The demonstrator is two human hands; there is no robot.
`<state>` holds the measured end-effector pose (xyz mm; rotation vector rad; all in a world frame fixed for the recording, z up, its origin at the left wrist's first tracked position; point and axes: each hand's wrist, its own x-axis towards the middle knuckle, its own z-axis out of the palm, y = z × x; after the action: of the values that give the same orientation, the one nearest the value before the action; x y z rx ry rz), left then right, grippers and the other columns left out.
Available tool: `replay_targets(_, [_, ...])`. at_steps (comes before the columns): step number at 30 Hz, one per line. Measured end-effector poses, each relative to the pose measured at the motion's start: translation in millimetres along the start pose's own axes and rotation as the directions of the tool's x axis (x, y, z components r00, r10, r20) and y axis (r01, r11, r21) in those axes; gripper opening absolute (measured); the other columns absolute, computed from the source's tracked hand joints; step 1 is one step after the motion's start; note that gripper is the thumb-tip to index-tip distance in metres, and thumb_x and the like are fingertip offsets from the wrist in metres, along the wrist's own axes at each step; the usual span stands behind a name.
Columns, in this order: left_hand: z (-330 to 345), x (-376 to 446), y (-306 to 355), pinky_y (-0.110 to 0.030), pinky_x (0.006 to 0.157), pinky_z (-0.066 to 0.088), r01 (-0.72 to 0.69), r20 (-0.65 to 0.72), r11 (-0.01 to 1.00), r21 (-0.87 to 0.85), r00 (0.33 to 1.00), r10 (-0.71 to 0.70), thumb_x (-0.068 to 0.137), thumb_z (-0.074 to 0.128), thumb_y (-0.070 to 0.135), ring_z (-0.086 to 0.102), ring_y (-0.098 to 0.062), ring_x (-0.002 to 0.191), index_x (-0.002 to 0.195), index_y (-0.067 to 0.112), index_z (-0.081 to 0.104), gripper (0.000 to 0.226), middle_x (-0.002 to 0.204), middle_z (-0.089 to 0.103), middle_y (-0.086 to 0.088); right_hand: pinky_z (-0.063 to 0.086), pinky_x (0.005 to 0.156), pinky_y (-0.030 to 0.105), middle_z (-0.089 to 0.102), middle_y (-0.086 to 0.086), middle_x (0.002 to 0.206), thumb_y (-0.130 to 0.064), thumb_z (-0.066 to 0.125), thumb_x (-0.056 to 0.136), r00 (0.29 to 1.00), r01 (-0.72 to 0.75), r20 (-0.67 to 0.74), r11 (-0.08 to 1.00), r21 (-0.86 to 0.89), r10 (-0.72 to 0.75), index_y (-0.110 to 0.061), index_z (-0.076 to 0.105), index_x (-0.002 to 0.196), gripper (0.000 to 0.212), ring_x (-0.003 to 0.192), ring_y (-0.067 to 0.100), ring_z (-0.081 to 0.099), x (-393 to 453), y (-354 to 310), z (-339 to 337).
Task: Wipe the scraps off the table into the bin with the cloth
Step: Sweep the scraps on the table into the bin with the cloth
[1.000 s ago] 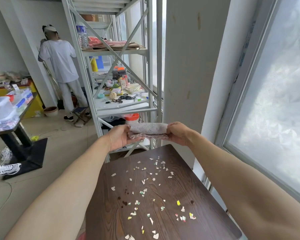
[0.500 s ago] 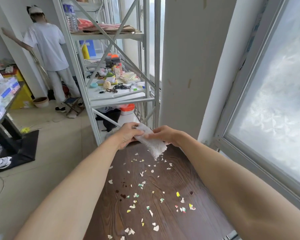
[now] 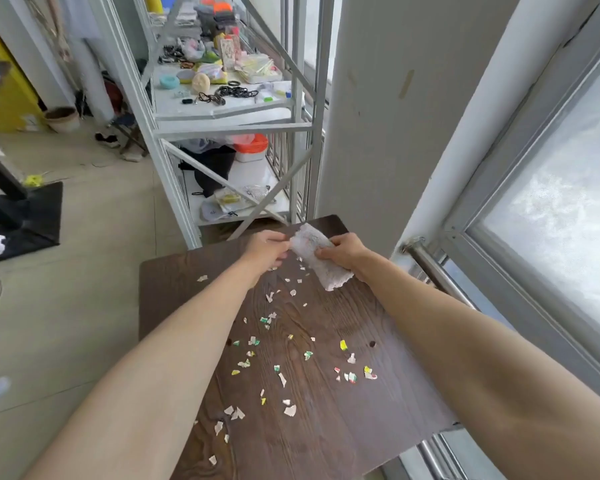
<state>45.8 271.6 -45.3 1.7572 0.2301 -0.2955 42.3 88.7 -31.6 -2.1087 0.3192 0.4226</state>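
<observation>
A folded pale grey cloth point(image 3: 317, 258) lies slanted on the far part of the dark wooden table point(image 3: 326, 431). My left hand point(image 3: 265, 249) pinches its far left end. My right hand point(image 3: 343, 250) grips its middle from the right side. Several small paper scraps point(image 3: 284, 362), white, green and yellow, are scattered over the tabletop between my forearms. No bin shows in this view.
A white metal shelf rack point(image 3: 222, 112) with clutter stands just beyond the table's far edge. A white pillar point(image 3: 395, 98) and a window with a steel rail point(image 3: 433, 268) run along the right. Tiled floor point(image 3: 84, 271) lies to the left.
Both hands have brought the cloth down from the air onto the far end of the table. The view has tilted downward, so more of the tabletop shows.
</observation>
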Motion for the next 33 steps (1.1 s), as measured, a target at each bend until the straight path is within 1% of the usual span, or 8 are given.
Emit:
replay_targets(3, [4.7,15.7,-28.5,-0.035,0.085,0.052,0.028,-0.074,0.998,0.048,0.997,-0.024,0.087,0.062,0.013,0.060,-0.018,0.085,0.120,0.004,0.058,0.034,0.100,0.063,-0.008,0.057,0.089,0.038,0.070,0.012,0.092,-0.020,0.071,0.083,0.996,-0.063,-0.067,0.998,-0.012,0.062,-0.005,0.074,0.096,0.020,0.088,0.025,0.067,24.5,22.1,-1.1])
replay_targets(6, [7.7,24.1,-52.9,-0.028,0.088,0.043,-0.009,-0.102,0.983,0.185,0.994,0.029,0.090,0.058,0.017,0.058,-0.020,0.101,0.126,0.006,0.054,0.038,0.112,0.061,-0.007,0.043,0.053,0.029,0.046,0.002,0.063,-0.012,0.058,0.084,0.982,-0.127,-0.146,0.990,-0.060,0.117,-0.017,0.051,0.057,0.028,0.057,0.020,0.045,43.8,33.3,0.8])
replay_targets(8, [7.8,30.4,-68.6,-0.027,0.092,0.040,-0.030,-0.111,0.953,0.303,0.992,0.066,0.091,0.057,0.018,0.057,-0.022,0.111,0.130,0.009,0.052,0.040,0.126,0.059,-0.009,0.028,0.047,0.026,0.035,-0.001,0.058,-0.010,0.050,0.085,0.973,-0.153,-0.187,0.984,-0.087,0.135,-0.017,0.033,0.054,0.036,0.052,0.018,0.033,58.5,40.7,1.3])
replay_targets(11, [3.2,36.1,-92.3,-0.036,0.102,0.040,-0.070,-0.127,0.856,0.512,0.980,0.156,0.090,0.057,0.017,0.053,-0.026,0.119,0.131,0.013,0.053,0.041,0.133,0.056,-0.008,0.043,0.061,0.028,0.055,0.006,0.077,-0.014,0.047,0.088,0.970,-0.157,-0.204,0.980,-0.125,0.130,-0.008,0.054,0.074,0.017,0.072,0.027,0.054,79.5,48.4,1.1])
replay_targets(16, [-15.8,35.3,-127.5,-0.041,0.100,0.037,-0.067,-0.148,0.668,0.741,0.954,0.261,0.090,0.056,0.010,0.046,-0.028,0.123,0.127,0.014,0.055,0.038,0.134,0.053,-0.004,0.049,0.086,0.037,0.064,0.020,0.119,-0.009,0.049,0.091,0.928,-0.150,-0.372,0.945,-0.289,0.033,0.002,0.062,0.114,0.029,0.112,0.037,0.062,112.2,54.1,0.8])
replay_targets(21, [-26.5,37.5,-153.7,-0.043,0.097,0.044,-0.026,-0.197,0.587,0.809,0.929,0.313,0.088,0.056,0.006,0.047,-0.027,0.119,0.122,0.009,0.059,0.034,0.128,0.057,-0.006,0.052,0.076,0.042,0.051,0.016,0.126,-0.002,0.054,0.091,0.874,-0.098,-0.415,0.747,-0.658,-0.252,0.000,0.063,0.112,0.023,0.113,0.034,0.055,134.3,64.9,10.2])
replay_targets(24, [-30.6,35.5,-163.2,-0.045,0.093,0.047,0.067,-0.292,0.585,0.809,0.908,0.300,0.087,0.059,0.008,0.049,-0.028,0.114,0.121,0.007,0.061,0.034,0.123,0.057,-0.007,0.051,0.073,0.041,0.053,0.016,0.122,0.001,0.049,0.093,0.877,-0.121,-0.396,0.674,-0.729,-0.270,-0.001,0.065,0.110,0.024,0.108,0.034,0.056,145.5,83.4,17.4])
replay_targets(33, [-38.7,31.6,-171.6,-0.048,0.083,0.050,0.185,-0.416,0.632,0.752,0.878,0.237,0.089,0.054,0.003,0.048,-0.027,0.116,0.123,0.009,0.059,0.035,0.123,0.056,-0.006,0.049,0.085,0.039,0.057,0.016,0.119,-0.001,0.048,0.091,0.895,-0.148,-0.430,0.830,-0.538,-0.119,-0.004,0.064,0.119,0.033,0.105,0.036,0.062,144.0,108.2,54.3])
